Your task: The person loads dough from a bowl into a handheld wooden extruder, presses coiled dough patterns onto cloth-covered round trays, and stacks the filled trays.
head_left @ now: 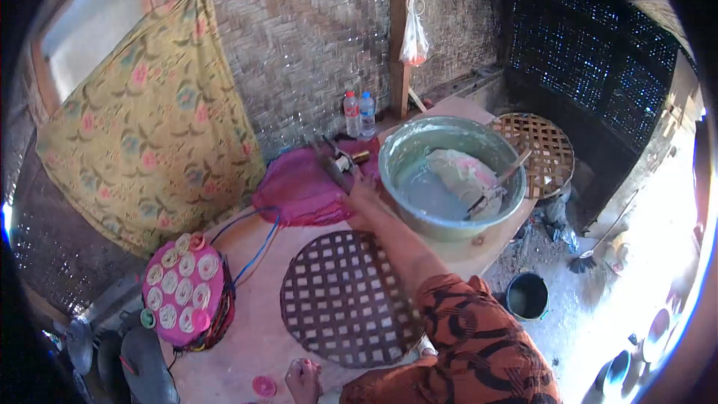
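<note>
My right hand (361, 181) is closed on a dark tool (336, 162) with a pale cylindrical part, above a crumpled magenta cloth (307, 183). What looks like my left hand (303, 383) is low in view near the bottom edge, beside a small pink coil (263, 386); its fingers are indistinct. A round dark woven tray (348, 295) lies between the hands. Right of my right hand, a large green basin (400, 213) holds pale dough (456, 172) and a wooden-handled utensil (516, 166).
A pink-topped round stand (177, 314) at left bears several pale coils. Two bottles (359, 114) stand by the woven wall, near a blue cord (258, 254). Another woven tray (550, 146) lies behind the basin. A dark bucket (527, 297) is on the floor at right.
</note>
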Tool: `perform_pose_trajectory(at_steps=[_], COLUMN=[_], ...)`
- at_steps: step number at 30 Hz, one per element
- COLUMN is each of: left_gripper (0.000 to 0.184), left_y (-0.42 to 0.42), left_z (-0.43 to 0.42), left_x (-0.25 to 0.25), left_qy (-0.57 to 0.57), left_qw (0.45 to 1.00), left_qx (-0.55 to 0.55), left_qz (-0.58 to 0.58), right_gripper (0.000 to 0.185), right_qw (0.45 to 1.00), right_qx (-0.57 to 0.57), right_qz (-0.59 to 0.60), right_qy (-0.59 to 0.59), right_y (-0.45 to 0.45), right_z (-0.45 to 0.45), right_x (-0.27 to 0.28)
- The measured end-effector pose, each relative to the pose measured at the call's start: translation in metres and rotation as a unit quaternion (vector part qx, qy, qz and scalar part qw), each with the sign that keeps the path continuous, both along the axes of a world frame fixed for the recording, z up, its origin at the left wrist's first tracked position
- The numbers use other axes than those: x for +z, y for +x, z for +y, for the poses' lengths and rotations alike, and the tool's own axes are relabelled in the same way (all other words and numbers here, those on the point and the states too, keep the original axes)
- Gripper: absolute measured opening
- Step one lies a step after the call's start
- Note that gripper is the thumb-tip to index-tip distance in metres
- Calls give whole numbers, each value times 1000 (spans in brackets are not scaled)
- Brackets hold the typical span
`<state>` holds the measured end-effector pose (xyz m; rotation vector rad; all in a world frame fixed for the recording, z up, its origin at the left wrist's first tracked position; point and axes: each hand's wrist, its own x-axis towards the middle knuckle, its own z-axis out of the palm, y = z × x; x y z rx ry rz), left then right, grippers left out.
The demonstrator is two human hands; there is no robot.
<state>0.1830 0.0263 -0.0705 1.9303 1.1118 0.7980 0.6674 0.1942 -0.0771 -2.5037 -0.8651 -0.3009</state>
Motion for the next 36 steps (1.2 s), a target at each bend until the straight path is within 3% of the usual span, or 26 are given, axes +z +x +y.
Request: perform_pose_trajectory(at_steps=[2,3,5,9,11,12,13,15,17,18,20,23,26,28,30,31,33,36], left_gripper=[13,13,19,12,12,13,14,18,21,20,20,22,24,23,21,21,16,14], left_y=[22,44,80,114,137,144,151,197,229,246,280,326,361,382,400,408,419,423], left_z=[-4,-8,-17,-17,-11,-1,7,22,50,68,110,157,184,223,252,267,286,294], left_x=[-12,14,58,15,13,2,-6,23,33,31,18,13,29,1,-19,-28,-47,-56], left_qy=[-112,-114,-102,-47,4,28,50,86,58,106,196,305,224,251,377,382,299,313], left_qw=[979,980,993,995,1000,999,996,995,996,993,980,947,965,957,916,914,918,924], left_qx=[46,49,66,55,-1,-22,-44,-50,-50,-48,-43,-1,-24,-35,-30,-27,-43,-5], left_qz=[-162,-155,11,63,21,38,55,-31,38,17,17,98,131,141,136,132,258,221], right_gripper=[107,108,108,99,76,60,54,46,45,46,48,63,72,80,87,89,91,83], right_qw=[999,992,992,977,905,848,821,748,645,583,561,624,646,641,669,680,712,737], right_qx=[-4,-4,5,22,99,194,214,250,302,335,359,371,330,307,283,282,265,281], right_qz=[34,90,126,192,288,307,367,476,546,561,575,496,450,416,388,357,312,293], right_qy=[-39,-84,-27,92,298,385,382,389,443,483,475,476,521,567,567,575,571,541], right_y=[9,13,27,27,7,0,-7,-22,-35,-40,-30,2,28,50,63,69,88,103], right_z=[6,7,17,7,-6,-20,-34,-69,-115,-144,-197,-271,-339,-375,-412,-423,-454,-481], right_x=[15,12,3,17,47,65,92,138,177,196,218,230,226,210,207,204,188,187])
